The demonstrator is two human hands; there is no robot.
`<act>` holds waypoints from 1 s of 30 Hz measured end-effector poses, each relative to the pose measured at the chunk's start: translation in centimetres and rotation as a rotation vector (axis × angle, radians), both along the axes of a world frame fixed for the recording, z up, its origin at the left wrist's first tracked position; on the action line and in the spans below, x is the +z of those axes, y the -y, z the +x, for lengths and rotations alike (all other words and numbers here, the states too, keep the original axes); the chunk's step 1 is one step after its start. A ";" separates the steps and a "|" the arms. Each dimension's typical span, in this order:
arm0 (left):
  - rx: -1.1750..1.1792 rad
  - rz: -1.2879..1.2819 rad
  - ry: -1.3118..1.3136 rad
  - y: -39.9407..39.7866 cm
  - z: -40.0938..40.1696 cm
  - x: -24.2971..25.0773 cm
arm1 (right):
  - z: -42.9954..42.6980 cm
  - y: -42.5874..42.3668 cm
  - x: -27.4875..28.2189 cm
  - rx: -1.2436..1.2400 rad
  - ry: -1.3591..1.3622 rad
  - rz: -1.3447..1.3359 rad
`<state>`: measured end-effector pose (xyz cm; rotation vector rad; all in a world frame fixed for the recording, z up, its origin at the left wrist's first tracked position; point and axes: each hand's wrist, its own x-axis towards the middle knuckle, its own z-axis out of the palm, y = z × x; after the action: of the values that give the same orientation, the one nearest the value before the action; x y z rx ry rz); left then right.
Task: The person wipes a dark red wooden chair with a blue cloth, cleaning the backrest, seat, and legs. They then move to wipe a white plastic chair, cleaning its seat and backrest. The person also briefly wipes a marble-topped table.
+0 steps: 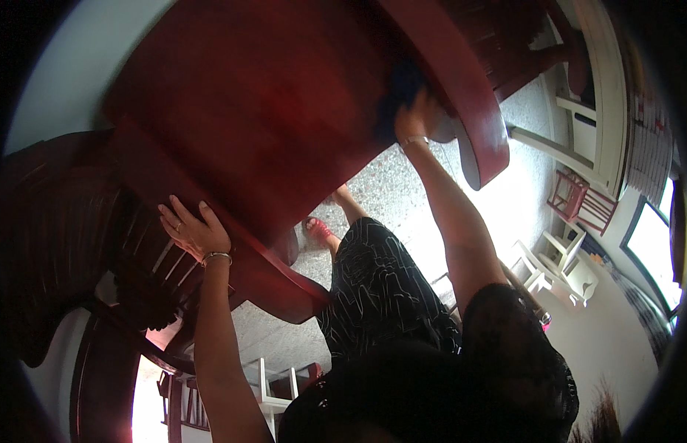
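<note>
A large red lacquered wooden chair (pixel 277 122) fills the space before me, its broad panel between two wide arms. My left hand (pixel 196 230) lies flat on the left arm (pixel 255 249), fingers spread, with a ring and a bracelet on it. At the inner side of the right arm (pixel 482 122), my right hand (pixel 418 119) is on a dark blue cloth (pixel 396 99), against the red panel. That hand is blurred, and its fingers are partly lost in the shadow.
Dark slatted wooden seating (pixel 61 194) stands close on the left. White plastic chairs (pixel 565 263) and a small red wooden chair (pixel 582 200) are at the right. A pale table frame (pixel 604 127) stands beyond. My sandalled foot (pixel 318 230) is on the speckled floor (pixel 388 183).
</note>
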<state>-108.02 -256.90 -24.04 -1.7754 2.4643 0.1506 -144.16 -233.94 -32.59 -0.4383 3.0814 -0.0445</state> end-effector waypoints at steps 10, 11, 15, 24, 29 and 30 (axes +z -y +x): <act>-0.017 0.016 0.010 0.2 0.0 0.9 | -1.0 6.1 1.8 -0.159 0.067 0.018; -0.013 0.021 0.001 0.3 0.0 0.9 | -1.8 8.4 2.0 -0.158 0.121 -0.020; -0.022 0.021 -0.006 0.3 0.3 0.6 | -2.0 15.3 1.4 -0.226 -0.002 -0.091; -0.022 0.040 -0.008 0.8 0.4 0.6 | 0.8 23.3 0.4 0.096 -0.015 -0.118; -0.026 0.046 0.002 1.0 0.3 0.5 | 1.5 34.3 1.2 0.350 0.104 -0.202; -0.033 0.042 0.004 1.0 0.6 0.4 | 3.1 35.7 1.9 0.414 0.117 -0.176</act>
<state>-107.47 -257.92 -23.65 -1.7158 2.4675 0.1937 -141.07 -269.68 -30.67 -1.0294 2.8182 -0.3184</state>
